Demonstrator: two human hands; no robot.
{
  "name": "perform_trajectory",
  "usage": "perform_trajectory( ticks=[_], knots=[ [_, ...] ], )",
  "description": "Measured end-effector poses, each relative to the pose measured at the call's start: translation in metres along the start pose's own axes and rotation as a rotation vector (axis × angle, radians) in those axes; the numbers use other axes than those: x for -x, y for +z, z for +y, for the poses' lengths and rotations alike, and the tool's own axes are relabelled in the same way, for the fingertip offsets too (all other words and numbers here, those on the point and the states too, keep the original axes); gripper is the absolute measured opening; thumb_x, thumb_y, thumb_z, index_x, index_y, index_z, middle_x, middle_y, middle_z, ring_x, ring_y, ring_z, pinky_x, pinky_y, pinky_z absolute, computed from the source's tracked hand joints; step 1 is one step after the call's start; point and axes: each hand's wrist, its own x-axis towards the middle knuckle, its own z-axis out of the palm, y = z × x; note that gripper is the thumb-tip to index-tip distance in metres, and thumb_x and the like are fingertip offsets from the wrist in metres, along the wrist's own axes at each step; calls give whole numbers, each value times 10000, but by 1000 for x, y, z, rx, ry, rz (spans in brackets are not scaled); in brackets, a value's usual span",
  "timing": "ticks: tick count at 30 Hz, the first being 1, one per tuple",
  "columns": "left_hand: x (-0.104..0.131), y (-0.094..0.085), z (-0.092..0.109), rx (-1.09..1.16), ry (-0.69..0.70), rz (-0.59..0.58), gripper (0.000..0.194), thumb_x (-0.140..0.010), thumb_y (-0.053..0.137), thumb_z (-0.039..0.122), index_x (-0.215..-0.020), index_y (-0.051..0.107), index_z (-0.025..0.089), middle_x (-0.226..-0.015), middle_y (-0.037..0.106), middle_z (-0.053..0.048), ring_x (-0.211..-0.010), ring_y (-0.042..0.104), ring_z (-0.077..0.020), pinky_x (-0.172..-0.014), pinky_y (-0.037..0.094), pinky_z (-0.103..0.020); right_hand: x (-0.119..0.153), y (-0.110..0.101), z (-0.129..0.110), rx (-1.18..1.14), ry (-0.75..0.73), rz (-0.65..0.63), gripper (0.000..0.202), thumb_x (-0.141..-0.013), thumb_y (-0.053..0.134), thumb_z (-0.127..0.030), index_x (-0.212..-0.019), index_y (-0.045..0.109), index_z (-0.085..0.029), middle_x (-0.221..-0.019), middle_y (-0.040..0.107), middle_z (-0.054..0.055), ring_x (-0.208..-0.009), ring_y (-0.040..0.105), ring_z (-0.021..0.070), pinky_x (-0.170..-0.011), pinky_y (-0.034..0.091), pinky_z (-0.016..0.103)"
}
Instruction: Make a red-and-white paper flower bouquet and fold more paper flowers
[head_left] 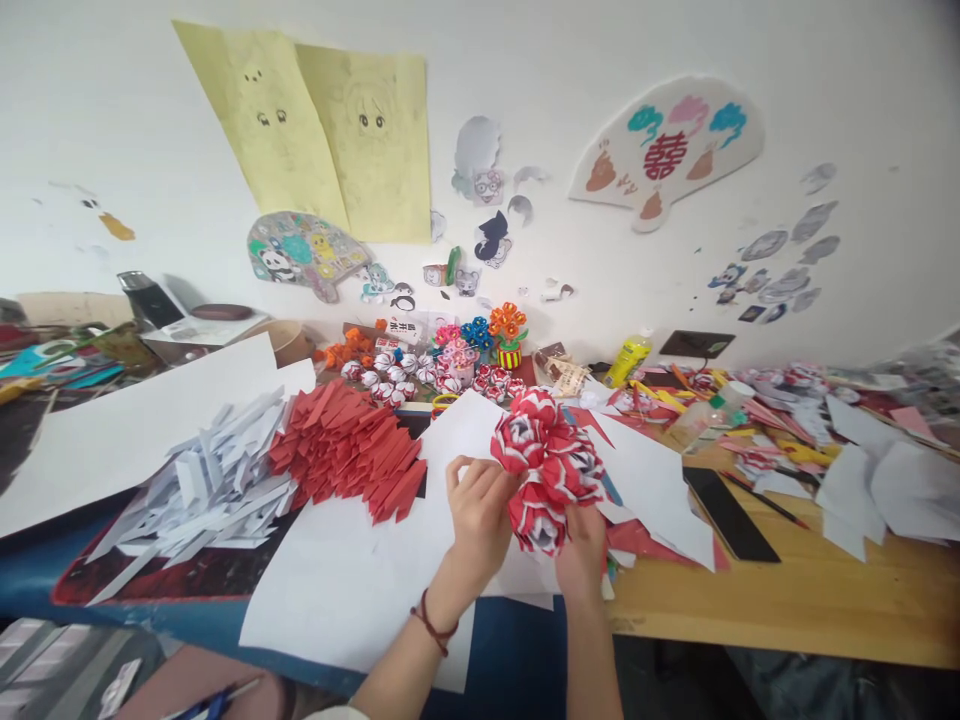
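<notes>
A bunch of several red-and-white folded paper flowers (547, 465) is up in front of me, over the white paper sheets. Behind its lower right side, my right hand (581, 555) is closed around it, with most of the fingers hidden by the petals. My left hand (480, 505) touches the left side of the bunch, its fingers bent and the tips partly hidden against the flowers. Left of my hands lie a pile of folded red paper pieces (349, 445) and a pile of folded white paper pieces (217, 480).
Large white paper sheets (330, 590) cover the table's front. Finished paper flowers (386, 378) and a small striped pot (509, 355) stand along the wall. To the right are a black phone (731, 513), a pencil (765, 500), a yellow bottle (628, 358) and paper scraps (855, 490).
</notes>
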Motion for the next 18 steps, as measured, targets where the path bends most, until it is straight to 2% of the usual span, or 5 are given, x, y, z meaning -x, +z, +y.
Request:
perform_trajectory(
  ticks=[4, 7, 11, 15, 18],
  knots=[
    [-1, 3, -17, -107, 59, 178, 327, -922, 389, 128, -653, 555, 213, -608, 634, 4, -745, 630, -176, -880, 351, -452, -4, -8, -31, -51, -181, 87, 350, -784, 691, -301, -1117, 608, -230, -1057, 627, 66, -938, 619, 199, -890, 482, 396],
    [2, 9, -29, -113, 56, 236, 336, -923, 371, 138, -664, 570, 220, -667, 678, -9, -784, 652, -192, -904, 342, -477, -2, 0, -61, -1, -370, -46, 400, -789, 685, -371, -1150, 584, -233, -1099, 581, 94, -987, 601, 234, -876, 495, 431],
    [0, 13, -36, -92, 44, 204, 321, -917, 366, 121, -801, 643, 235, -783, 724, -11, -824, 674, -186, -920, 355, -479, -2, 25, -92, 331, -571, -157, 514, -747, 720, -381, -1212, 569, -223, -1191, 553, 126, -1151, 531, 304, -967, 450, 509],
    [-1, 16, -47, -59, -39, 195, 270, -892, 414, 176, -753, 639, 231, -762, 717, -28, -830, 663, -194, -910, 419, -478, -9, 46, -99, 537, -584, -232, 386, -804, 679, -286, -1181, 603, -263, -1199, 577, 95, -1137, 553, 276, -965, 466, 483],
    [4, 20, -59, 17, -172, 19, 201, -857, 481, 225, -721, 629, 221, -760, 703, -45, -821, 648, -209, -879, 467, -475, -17, 48, -92, 492, -571, -260, 446, -815, 678, -314, -1245, 573, -264, -1231, 576, 101, -1160, 542, 284, -961, 467, 480]
  ],
)
